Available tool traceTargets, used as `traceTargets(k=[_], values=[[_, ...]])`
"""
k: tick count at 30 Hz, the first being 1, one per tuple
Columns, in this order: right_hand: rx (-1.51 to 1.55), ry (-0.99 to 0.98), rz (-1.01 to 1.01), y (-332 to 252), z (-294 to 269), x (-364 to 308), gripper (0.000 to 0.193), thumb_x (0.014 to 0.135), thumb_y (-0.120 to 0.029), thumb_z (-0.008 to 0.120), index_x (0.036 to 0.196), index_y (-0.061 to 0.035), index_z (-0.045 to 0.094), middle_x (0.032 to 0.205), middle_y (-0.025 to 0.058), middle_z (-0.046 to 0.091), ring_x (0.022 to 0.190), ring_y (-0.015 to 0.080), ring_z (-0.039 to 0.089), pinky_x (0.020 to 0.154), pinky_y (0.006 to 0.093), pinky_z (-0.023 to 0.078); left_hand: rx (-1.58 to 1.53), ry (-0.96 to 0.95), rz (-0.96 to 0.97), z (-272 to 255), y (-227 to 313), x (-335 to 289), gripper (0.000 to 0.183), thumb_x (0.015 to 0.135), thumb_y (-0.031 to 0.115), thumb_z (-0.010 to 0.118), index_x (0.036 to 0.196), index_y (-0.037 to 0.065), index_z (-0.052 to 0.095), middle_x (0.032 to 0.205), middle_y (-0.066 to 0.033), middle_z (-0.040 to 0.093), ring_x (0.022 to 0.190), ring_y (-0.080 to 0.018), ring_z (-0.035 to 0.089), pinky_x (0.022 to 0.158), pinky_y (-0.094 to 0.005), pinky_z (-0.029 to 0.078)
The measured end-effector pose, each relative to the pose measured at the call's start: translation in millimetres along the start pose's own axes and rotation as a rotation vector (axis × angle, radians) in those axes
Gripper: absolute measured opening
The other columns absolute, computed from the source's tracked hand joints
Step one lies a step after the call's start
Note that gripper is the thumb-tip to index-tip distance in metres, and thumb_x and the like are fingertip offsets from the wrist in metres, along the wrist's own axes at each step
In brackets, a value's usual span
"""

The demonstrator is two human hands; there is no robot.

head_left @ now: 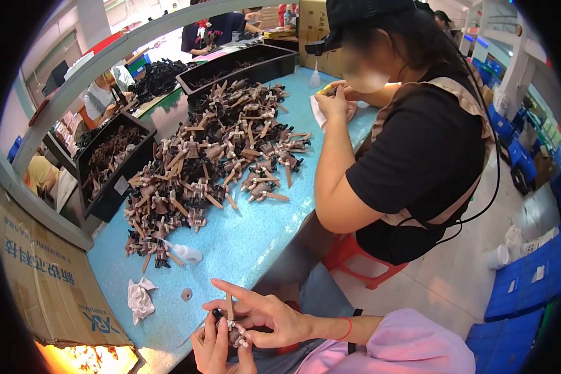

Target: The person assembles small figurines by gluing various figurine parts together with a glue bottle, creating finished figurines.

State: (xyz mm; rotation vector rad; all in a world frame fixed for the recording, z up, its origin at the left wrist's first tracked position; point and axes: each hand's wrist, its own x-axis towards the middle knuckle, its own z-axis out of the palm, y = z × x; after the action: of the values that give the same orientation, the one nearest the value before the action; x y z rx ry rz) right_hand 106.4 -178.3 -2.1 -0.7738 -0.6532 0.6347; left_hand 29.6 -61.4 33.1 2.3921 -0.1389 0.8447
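A small toy figure [235,337] was held between the person's two hands, by the near edge of the worktop [234,249], with a flat brown strip [230,307] pointing up from it. The left hand [217,349] was curled closed around the figure's left side, fingers bent against it. The right hand [271,321] was partly closed, its thumb and some fingers gripping the figure while the index finger stretched out free above. A red string [344,328] circled the right wrist, below a pink sleeve [411,343].

On the blue worktop, near the hands, lay a small round grey-brown piece [186,293] and a crumpled white cloth [141,300]. Farther on, a white bottle [188,253] lay beside a large heap of similar figures [199,162]. One black bin [119,194] stood left of the heap and another black bin [255,64] behind it. A cardboard box [47,274] stood at the worktop's left side. To the right, a co-worker [424,149] in a black top sat on a red stool [369,268], both hands raised together over the worktop.
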Motion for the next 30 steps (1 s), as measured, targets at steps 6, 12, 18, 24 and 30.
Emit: traceTargets(k=[6,12,18,24,30], values=[[-0.012,0.015,-0.037,1.5,-0.3,0.3,0.08,0.076,0.012,0.042,0.143,-0.0095,0.005,0.135,0.0187,0.036,0.117,0.0167,0.042,0.095,0.0295,0.039,-0.006,0.002,-0.008,1.5,0.1,0.6,0.041,0.066,-0.001,0.067,0.107,-0.001,0.061,0.109,-0.0209,0.059,0.087,-0.0353,0.057,0.076,-0.039,0.046],[-0.008,0.012,0.011,1.5,-0.8,-0.6,0.082,0.073,0.012,0.039,0.143,-0.0091,0.002,0.138,0.018,0.033,0.121,0.0228,0.04,0.099,0.0326,0.035,-0.013,-0.011,-0.041,1.3,0.4,-0.5,0.042,0.066,-0.001,0.068,0.107,-0.001,0.061,0.109,-0.0201,0.06,0.087,-0.0336,0.057,0.076,-0.038,0.047],[-0.025,0.021,-0.036,3.9,-0.6,-0.7,0.081,0.076,0.011,0.046,0.143,-0.0086,0.005,0.135,0.019,0.035,0.117,0.0176,0.042,0.096,0.0304,0.038,-0.02,0.001,-0.05,2.4,-0.7,-2.1,0.042,0.065,-0.001,0.068,0.107,0.0,0.061,0.109,-0.0196,0.06,0.088,-0.0331,0.058,0.077,-0.0378,0.047],[-0.017,0.036,-0.034,3.0,0.0,-2.4,0.08,0.077,0.011,0.047,0.143,-0.009,0.005,0.135,0.0195,0.035,0.116,0.017,0.043,0.095,0.0304,0.039,-0.024,-0.002,-0.061,3.5,0.3,-3.1,0.041,0.066,0.0,0.067,0.107,0.0,0.062,0.108,-0.0197,0.06,0.088,-0.0335,0.058,0.077,-0.0382,0.046],[-0.04,0.043,-0.03,3.6,-1.6,-3.2,0.08,0.077,0.01,0.047,0.143,-0.0086,0.006,0.134,0.02,0.036,0.115,0.0176,0.044,0.095,0.0308,0.039,-0.033,-0.006,-0.067,4.5,0.6,-3.5,0.041,0.067,0.0,0.067,0.107,0.0,0.061,0.109,-0.0198,0.06,0.089,-0.034,0.058,0.078,-0.0388,0.046]])
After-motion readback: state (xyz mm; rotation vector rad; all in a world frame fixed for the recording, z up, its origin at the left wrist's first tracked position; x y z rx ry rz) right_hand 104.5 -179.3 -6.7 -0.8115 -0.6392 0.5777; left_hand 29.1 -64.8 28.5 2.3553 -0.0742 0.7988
